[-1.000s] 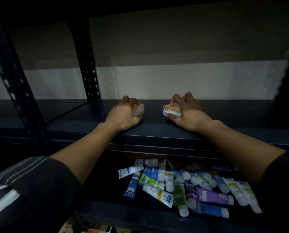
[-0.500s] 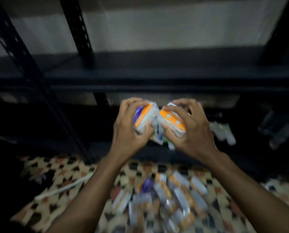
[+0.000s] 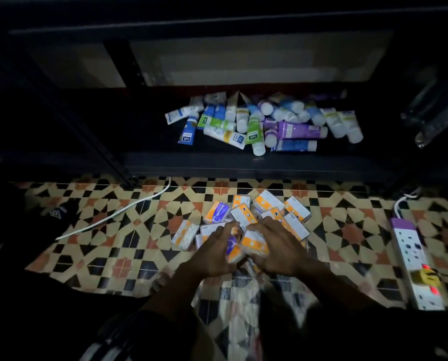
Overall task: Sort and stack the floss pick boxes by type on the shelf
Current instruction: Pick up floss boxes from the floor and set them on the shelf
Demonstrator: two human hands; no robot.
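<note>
Several orange-and-white floss pick boxes (image 3: 269, 205) lie in a loose pile on the patterned tile floor, one of them labelled "Smooth" (image 3: 217, 211). Both my hands are down at the near edge of the pile, close together. My left hand (image 3: 212, 256) curls around an orange-and-purple box (image 3: 233, 252). My right hand (image 3: 280, 251) grips an orange-and-white box (image 3: 254, 243) beside it. The dark metal shelf (image 3: 217, 162) stands just beyond the pile; its lowest level is in view, the upper level is dim.
Several cream tubes (image 3: 269, 123) are heaped on the lowest shelf level. A white cable (image 3: 118, 212) runs across the floor at left, and a power strip (image 3: 413, 256) lies at right. Crumpled clear plastic (image 3: 243, 308) sits under my wrists.
My hands came off the upper shelf level, each with a box, and dropped to the pile on the floor. The view tilted down from the shelf to the floor.
</note>
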